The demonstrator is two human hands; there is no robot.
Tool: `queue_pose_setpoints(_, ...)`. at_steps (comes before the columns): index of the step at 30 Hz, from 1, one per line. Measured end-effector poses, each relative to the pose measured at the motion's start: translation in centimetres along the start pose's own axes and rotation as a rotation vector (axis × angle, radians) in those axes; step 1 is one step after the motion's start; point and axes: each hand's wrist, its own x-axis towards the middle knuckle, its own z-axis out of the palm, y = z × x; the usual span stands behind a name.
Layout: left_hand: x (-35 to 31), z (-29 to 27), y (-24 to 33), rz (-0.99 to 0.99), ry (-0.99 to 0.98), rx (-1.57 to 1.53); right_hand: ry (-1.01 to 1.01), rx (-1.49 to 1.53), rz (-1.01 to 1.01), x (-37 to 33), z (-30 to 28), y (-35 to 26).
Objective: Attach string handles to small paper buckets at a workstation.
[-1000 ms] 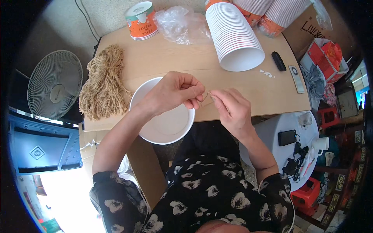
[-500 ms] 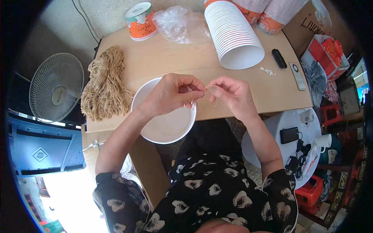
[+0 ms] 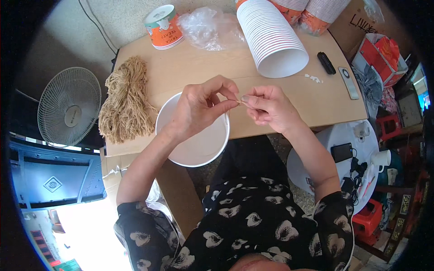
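My left hand (image 3: 196,108) and my right hand (image 3: 272,107) meet over the table's front edge, fingers pinched on a short, thin tan cord (image 3: 242,102). Just beneath my left hand, a white paper bucket (image 3: 199,151) leans at the edge with its mouth facing up; my left hand and wrist cover part of it. Whether the cord passes through the bucket's rim is hard to make out. Left of the bucket lies a thick bundle of tan cords (image 3: 126,106), tied near its top.
On the table (image 3: 194,67) stand an orange lidded bucket (image 3: 165,31), a crumpled clear bag (image 3: 210,29) and a stack of paper buckets (image 3: 269,38). Small white bits (image 3: 313,78), a black object (image 3: 326,63) and a fan (image 3: 70,108) flank it. A round side table (image 3: 312,142) holds cables and a mug.
My hands have shifted slightly; the right fingers have changed their grip and the cord between the hands shows more. The whole view has moved a little.
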Motion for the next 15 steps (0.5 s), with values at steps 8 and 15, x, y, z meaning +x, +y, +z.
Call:
queue_pose_setpoints(8, -0.2, 0.2, -0.1, 0.011, 0.033, 0.012, 0.033, -0.203, 0.015, 0.1, 0.8, -0.7)
queue_pose_setpoints(15, -0.1, -0.2, -0.6, -0.154, -0.087, -0.282, 0.102, -0.293, 0.004, 0.3, 0.9, -0.6)
